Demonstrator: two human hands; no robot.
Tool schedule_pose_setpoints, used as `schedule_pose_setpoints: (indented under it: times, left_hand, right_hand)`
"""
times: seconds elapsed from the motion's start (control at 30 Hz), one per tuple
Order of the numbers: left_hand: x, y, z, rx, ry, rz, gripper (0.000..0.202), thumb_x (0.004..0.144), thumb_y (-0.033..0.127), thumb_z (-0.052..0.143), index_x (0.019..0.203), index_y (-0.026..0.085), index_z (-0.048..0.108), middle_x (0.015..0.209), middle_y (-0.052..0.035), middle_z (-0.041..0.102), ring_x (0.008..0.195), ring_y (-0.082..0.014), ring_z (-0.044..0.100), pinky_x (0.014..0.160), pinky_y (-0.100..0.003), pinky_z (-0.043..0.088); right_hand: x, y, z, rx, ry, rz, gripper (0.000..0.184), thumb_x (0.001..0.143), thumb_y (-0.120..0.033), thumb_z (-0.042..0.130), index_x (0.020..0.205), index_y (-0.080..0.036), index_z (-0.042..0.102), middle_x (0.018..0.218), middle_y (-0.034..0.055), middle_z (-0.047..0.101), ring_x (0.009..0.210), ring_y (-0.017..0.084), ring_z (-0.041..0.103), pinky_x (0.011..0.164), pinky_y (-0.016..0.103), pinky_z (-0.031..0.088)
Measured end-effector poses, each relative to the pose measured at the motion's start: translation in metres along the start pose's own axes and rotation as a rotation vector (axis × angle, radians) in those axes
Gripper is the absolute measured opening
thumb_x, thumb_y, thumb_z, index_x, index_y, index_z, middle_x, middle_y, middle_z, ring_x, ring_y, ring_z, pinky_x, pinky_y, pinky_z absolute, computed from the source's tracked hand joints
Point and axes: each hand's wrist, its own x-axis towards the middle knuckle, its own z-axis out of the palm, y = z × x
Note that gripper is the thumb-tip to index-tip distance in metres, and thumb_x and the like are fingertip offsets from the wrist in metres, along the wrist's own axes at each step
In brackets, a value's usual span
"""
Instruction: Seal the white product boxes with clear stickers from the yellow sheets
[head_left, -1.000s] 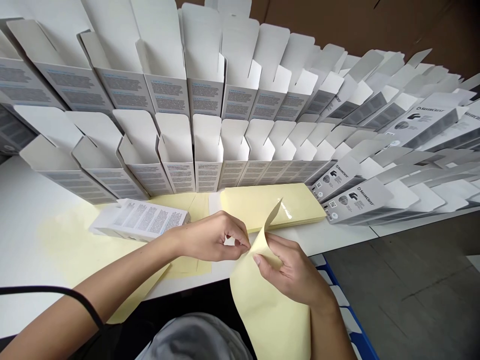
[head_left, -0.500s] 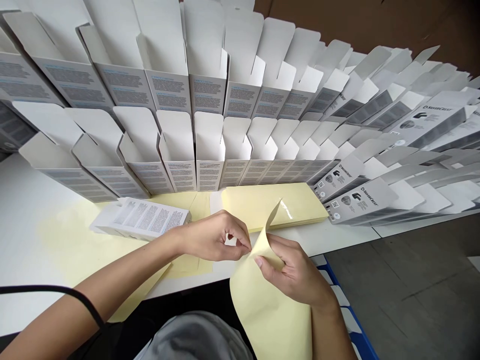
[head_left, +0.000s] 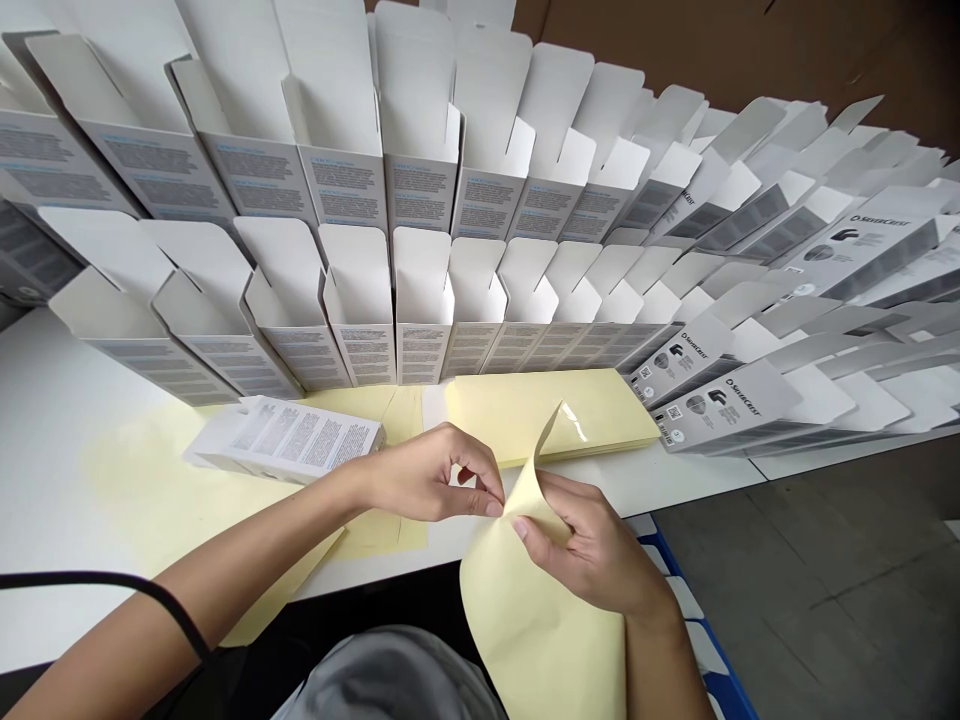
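Observation:
My right hand [head_left: 592, 540] grips a curled pale-yellow paper sheet [head_left: 547, 630], thumb on the near face and fingers behind it. The sheet's upper corner bends up to a point, and its lower part hangs over my lap. My left hand [head_left: 450, 475] is closed in a pinch, thumb and forefinger touching the sheet's left edge. Whatever lies between those fingertips is too small to make out. Just behind the hands lies a stack of yellow sheets [head_left: 517, 405] with a shiny patch on top. A closed white printed box [head_left: 300, 440] lies flat beyond my left forearm.
Rows of upright white cartons [head_left: 360, 345] with raised flaps fill the back of the white table [head_left: 45, 440]. More cartons [head_left: 720, 400] stand at right. Loose yellow sheets [head_left: 375, 530] lie under my left forearm. A black cable [head_left: 112, 580] crosses at left; a blue-edged crate [head_left: 720, 670] stands below right.
The left fingertips have shifted very slightly at the sheet's edge. The view has moved a little; both hands otherwise keep their places.

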Motion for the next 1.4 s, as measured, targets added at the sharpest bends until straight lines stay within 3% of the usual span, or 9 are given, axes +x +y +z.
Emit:
schedule_pose_setpoints:
  times: [0.27,0.53,0.63,0.73,0.83,1.0,1.17,1.3,1.4]
  left_hand:
    - [0.004,-0.003,0.000,-0.039,0.156,-0.117,0.014,0.086,0.027,0.065,0.083,0.013,0.069,0.080,-0.0042,0.067,0.070,-0.0121,0.055,0.064,-0.025,0.043]
    - [0.000,-0.001,-0.010,0.001,0.424,-0.153,0.021,0.087,0.034,0.065,0.080,0.015,0.068,0.080,-0.0039,0.066,0.071,-0.0128,0.055,0.066,-0.026,0.044]
    - [-0.005,0.001,-0.011,0.029,0.437,-0.155,0.022,0.088,0.035,0.064,0.082,0.015,0.069,0.082,-0.0045,0.067,0.074,-0.0137,0.056,0.069,-0.027,0.045]
    - [-0.009,0.000,-0.010,0.048,0.441,-0.157,0.023,0.089,0.036,0.062,0.082,0.015,0.069,0.080,-0.0041,0.066,0.072,-0.0134,0.054,0.068,-0.027,0.044]
    - [-0.013,-0.002,-0.010,0.067,0.448,-0.161,0.023,0.090,0.036,0.062,0.082,0.015,0.068,0.079,-0.0034,0.065,0.070,-0.0124,0.051,0.065,-0.027,0.042]
    - [-0.017,-0.004,-0.010,0.080,0.455,-0.154,0.023,0.090,0.036,0.061,0.082,0.016,0.068,0.079,-0.0031,0.065,0.069,-0.0120,0.050,0.064,-0.026,0.041]
    - [-0.019,-0.004,-0.008,0.110,0.453,-0.148,0.023,0.090,0.035,0.061,0.082,0.016,0.068,0.079,-0.0034,0.066,0.069,-0.0124,0.053,0.064,-0.026,0.043]
    - [-0.022,-0.002,-0.006,0.201,0.458,-0.134,0.021,0.092,0.033,0.059,0.082,0.017,0.068,0.080,-0.0030,0.068,0.071,-0.0124,0.056,0.066,-0.026,0.046]
    - [-0.028,-0.003,-0.003,0.385,0.508,-0.035,0.016,0.094,0.025,0.055,0.085,0.017,0.066,0.083,-0.0033,0.068,0.074,-0.0126,0.060,0.067,-0.025,0.049]
  right_hand:
    - [-0.015,0.001,0.001,0.223,0.234,0.170,0.022,0.089,-0.033,0.060,0.073,-0.018,0.058,0.067,0.0007,0.055,0.060,0.014,0.051,0.054,0.025,0.044]
    - [-0.021,0.046,0.004,0.739,1.116,0.515,0.039,0.061,-0.039,0.087,0.090,-0.017,0.075,0.084,0.0059,0.075,0.070,0.019,0.068,0.056,0.027,0.055]
    - [-0.015,0.070,0.003,0.801,1.299,0.555,0.047,0.055,-0.038,0.090,0.093,-0.015,0.075,0.090,0.0062,0.076,0.062,0.013,0.064,0.042,0.018,0.046]
    - [-0.014,0.081,0.008,0.816,1.334,0.576,0.043,0.054,-0.036,0.091,0.085,-0.013,0.074,0.082,0.0049,0.074,0.052,0.008,0.055,0.035,0.016,0.039]
    - [-0.016,0.079,0.020,0.751,1.413,0.497,0.036,0.058,-0.035,0.090,0.079,-0.012,0.072,0.076,0.0030,0.071,0.055,0.010,0.058,0.044,0.020,0.051]
    - [-0.016,0.072,0.040,0.388,1.405,0.293,0.035,0.071,-0.043,0.082,0.088,-0.012,0.074,0.097,0.0104,0.073,0.064,0.016,0.064,0.052,0.028,0.056]
    - [-0.009,0.083,0.039,0.394,1.292,0.505,0.044,0.068,-0.055,0.080,0.067,-0.013,0.069,0.060,0.0043,0.067,0.047,0.016,0.060,0.050,0.030,0.054]
    - [-0.011,0.087,0.025,0.213,1.086,0.718,0.052,0.074,-0.062,0.072,0.051,-0.017,0.059,0.038,-0.0008,0.051,0.037,0.012,0.046,0.039,0.024,0.038]
    - [-0.018,0.078,0.020,0.054,0.948,0.709,0.055,0.079,-0.058,0.068,0.044,-0.020,0.050,0.035,-0.0053,0.037,0.036,0.009,0.034,0.037,0.023,0.028]
